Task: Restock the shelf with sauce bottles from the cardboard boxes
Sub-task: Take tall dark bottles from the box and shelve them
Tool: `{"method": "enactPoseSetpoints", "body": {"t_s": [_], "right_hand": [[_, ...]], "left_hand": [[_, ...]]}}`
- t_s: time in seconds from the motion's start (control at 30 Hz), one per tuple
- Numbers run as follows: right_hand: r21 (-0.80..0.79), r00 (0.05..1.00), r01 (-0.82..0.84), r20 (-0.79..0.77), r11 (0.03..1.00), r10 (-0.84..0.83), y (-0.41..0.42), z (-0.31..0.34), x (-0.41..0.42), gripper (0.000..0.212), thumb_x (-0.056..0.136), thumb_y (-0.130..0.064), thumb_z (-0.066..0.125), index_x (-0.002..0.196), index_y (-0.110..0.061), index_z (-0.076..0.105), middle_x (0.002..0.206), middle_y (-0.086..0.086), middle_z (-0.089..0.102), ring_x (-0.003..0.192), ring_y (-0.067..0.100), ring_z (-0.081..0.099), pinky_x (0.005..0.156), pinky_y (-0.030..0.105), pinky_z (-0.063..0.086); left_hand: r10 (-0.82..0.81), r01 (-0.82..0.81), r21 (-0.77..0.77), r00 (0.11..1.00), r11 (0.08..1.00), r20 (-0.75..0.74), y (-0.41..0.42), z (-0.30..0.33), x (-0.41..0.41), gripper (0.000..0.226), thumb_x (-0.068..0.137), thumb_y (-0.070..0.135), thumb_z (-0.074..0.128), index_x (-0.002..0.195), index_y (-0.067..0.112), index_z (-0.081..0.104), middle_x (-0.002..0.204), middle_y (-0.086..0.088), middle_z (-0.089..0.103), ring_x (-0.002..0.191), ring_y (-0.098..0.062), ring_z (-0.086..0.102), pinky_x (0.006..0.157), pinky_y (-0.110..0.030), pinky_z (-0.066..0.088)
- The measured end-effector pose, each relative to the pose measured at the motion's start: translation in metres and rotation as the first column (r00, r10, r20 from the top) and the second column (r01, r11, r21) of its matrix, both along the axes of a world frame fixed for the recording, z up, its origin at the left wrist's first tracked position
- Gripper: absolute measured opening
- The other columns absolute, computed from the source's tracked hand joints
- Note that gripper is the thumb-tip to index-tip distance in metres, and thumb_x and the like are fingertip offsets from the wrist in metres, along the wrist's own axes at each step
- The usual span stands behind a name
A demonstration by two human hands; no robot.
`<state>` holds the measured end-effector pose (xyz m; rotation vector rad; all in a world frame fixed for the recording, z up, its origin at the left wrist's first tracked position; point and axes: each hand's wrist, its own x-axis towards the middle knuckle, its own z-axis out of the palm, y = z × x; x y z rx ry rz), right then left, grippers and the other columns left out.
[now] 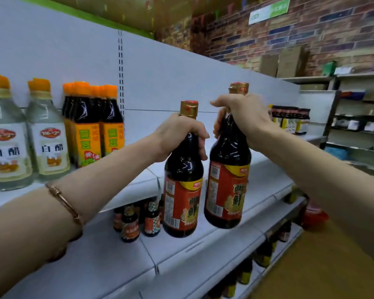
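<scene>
Here, left hand (177,134) fingers clamped on left bottle (181,180) neck, right hand (242,117) likewise on right bottle (227,182)

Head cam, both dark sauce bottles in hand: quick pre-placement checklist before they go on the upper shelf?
1. Left hand grip on the left bottle neck: ok, fingers wrapped round it.
2. Right hand grip on the right bottle neck: ok.
3. Bottles upright: ok, both hang near vertical, slightly tilted.
4. Caps on: ok, gold caps show on both.
5. Free space on the upper shelf: ok, bare board to the right of the orange-capped bottles.
6. Bottles apart from each other: cannot tell, their shoulders look very close.
</scene>
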<state>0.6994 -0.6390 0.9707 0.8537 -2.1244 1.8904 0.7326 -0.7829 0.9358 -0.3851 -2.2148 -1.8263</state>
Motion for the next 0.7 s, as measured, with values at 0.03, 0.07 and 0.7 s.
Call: {"method": "enactPoseSetpoints", "body": {"t_s": [0.03, 0.07, 0.7], "right_hand": [[-0.006, 1.000, -0.023, 0.002, 1.000, 0.023, -0.005, 0.002, -0.015, 0.031, 0.084, -0.018, 0.062, 0.061, 0.002, 0.059, 0.055, 0.017, 0.061, 0.049, 0.027, 0.059, 0.055, 0.031, 0.049], [-0.018, 0.999, -0.044, -0.001, 0.999, 0.044, -0.009, 0.004, -0.030, 0.030, 0.084, -0.017, 0.062, 0.063, 0.003, 0.058, 0.055, 0.016, 0.060, 0.049, 0.027, 0.058, 0.054, 0.031, 0.050], [-0.042, 0.888, -0.460, -0.003, 0.887, 0.460, -0.090, 0.029, -0.269, 0.026, 0.083, -0.017, 0.064, 0.063, -0.001, 0.058, 0.054, 0.015, 0.059, 0.049, 0.028, 0.056, 0.059, 0.036, 0.049]], "left_hand": [[0.011, -0.011, -0.005, 1.000, 1.000, 0.008, -0.004, 0.003, -0.012, 0.025, 0.072, 0.001, 0.056, 0.047, 0.002, 0.058, 0.052, -0.016, 0.058, 0.052, -0.033, 0.062, 0.066, -0.032, 0.054], [0.027, -0.026, -0.011, 1.000, 1.000, 0.010, -0.008, 0.006, -0.024, 0.023, 0.069, 0.004, 0.057, 0.046, 0.003, 0.058, 0.052, -0.016, 0.058, 0.052, -0.033, 0.062, 0.066, -0.033, 0.054], [0.442, -0.439, 0.085, 0.897, 0.895, -0.016, -0.054, 0.046, -0.210, 0.028, 0.076, -0.002, 0.049, 0.049, 0.003, 0.055, 0.049, -0.012, 0.053, 0.046, -0.027, 0.055, 0.070, -0.039, 0.053]]}}
